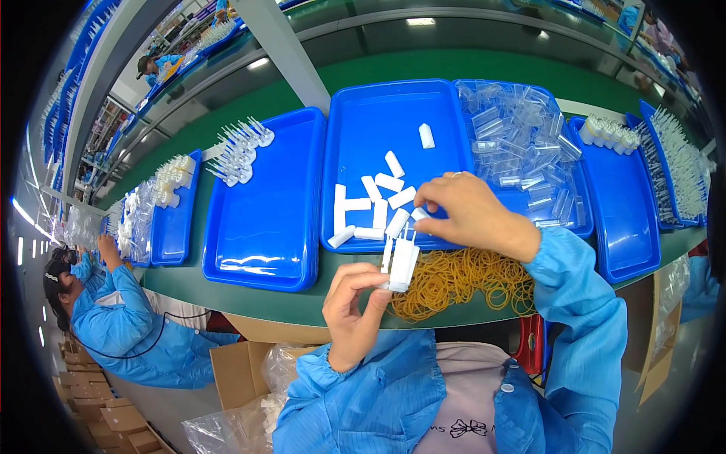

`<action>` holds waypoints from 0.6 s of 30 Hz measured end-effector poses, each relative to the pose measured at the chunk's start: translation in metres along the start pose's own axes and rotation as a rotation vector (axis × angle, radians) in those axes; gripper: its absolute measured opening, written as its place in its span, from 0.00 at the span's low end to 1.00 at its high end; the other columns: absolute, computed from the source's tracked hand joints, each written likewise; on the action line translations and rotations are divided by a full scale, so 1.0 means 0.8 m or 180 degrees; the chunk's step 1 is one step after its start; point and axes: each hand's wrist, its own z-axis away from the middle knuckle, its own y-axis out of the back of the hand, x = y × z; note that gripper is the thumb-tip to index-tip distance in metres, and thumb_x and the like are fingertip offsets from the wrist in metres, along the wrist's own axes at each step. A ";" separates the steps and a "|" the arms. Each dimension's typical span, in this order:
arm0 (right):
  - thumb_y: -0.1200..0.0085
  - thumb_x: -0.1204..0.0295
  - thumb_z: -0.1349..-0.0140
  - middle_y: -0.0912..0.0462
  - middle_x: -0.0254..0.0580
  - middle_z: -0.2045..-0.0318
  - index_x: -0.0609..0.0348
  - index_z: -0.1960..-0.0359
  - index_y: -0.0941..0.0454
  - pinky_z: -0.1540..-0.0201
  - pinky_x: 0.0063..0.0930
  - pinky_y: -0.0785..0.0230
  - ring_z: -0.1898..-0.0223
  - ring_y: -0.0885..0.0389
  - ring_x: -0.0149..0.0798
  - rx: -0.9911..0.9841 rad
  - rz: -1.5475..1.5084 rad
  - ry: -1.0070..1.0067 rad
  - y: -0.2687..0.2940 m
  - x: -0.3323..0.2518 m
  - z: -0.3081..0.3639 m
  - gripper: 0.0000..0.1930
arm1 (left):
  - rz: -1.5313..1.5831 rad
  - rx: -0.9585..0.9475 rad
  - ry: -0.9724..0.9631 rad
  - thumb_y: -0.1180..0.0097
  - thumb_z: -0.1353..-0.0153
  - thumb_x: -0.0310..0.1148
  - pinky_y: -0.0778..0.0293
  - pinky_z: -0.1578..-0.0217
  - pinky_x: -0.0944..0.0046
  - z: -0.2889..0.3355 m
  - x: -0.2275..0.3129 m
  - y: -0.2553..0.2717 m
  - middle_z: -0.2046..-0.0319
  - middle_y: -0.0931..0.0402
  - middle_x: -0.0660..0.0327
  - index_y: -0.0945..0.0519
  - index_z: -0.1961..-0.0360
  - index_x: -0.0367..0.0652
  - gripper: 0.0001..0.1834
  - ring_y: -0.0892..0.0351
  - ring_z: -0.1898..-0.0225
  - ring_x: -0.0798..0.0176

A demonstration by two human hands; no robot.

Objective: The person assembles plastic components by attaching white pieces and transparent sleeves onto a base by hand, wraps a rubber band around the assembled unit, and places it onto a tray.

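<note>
- A small bundle of white tubes (400,263) is pinched tight in the left hand (352,309), near the table's front edge.
- One white cap (418,214) is gripped by the right hand (469,214), over the middle blue tray (363,121).
- It looks like gathering; next, the cap likely must be lined up with the bundle.

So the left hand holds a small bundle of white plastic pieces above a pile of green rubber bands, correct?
Not quite. The head view shows the left hand holding the bundle of white plastic pieces, but the rubber bands beside it are yellow, not green; the green is the table surface.
</note>
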 end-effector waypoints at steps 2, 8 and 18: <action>0.37 0.63 0.52 0.22 0.43 0.70 0.58 0.66 0.23 0.63 0.38 0.34 0.65 0.23 0.43 0.0013 0.0638 0.0024 -0.025 0.007 0.000 0.15 | -0.0001 0.0021 0.0008 0.40 0.45 0.20 0.27 0.59 0.68 0.001 -0.002 0.004 0.60 0.28 0.57 0.21 0.62 0.35 0.09 0.26 0.59 0.65; 0.41 0.65 0.48 0.23 0.44 0.68 0.58 0.68 0.25 0.63 0.40 0.35 0.64 0.23 0.47 -0.0005 0.1047 0.0260 -0.032 0.019 0.000 0.11 | 0.0034 0.0196 0.0077 0.38 0.46 0.21 0.29 0.61 0.69 0.005 -0.005 0.013 0.62 0.26 0.57 0.19 0.61 0.35 0.10 0.27 0.61 0.66; 0.55 0.60 0.32 0.24 0.29 0.74 0.58 0.65 0.21 0.74 0.13 0.38 0.75 0.33 0.21 -0.0572 -0.3073 -0.0829 0.025 -0.003 0.001 0.15 | -0.0550 -0.0119 -0.0489 0.38 0.52 0.16 0.28 0.64 0.68 0.000 0.007 0.004 0.66 0.22 0.58 0.17 0.65 0.39 0.11 0.24 0.65 0.62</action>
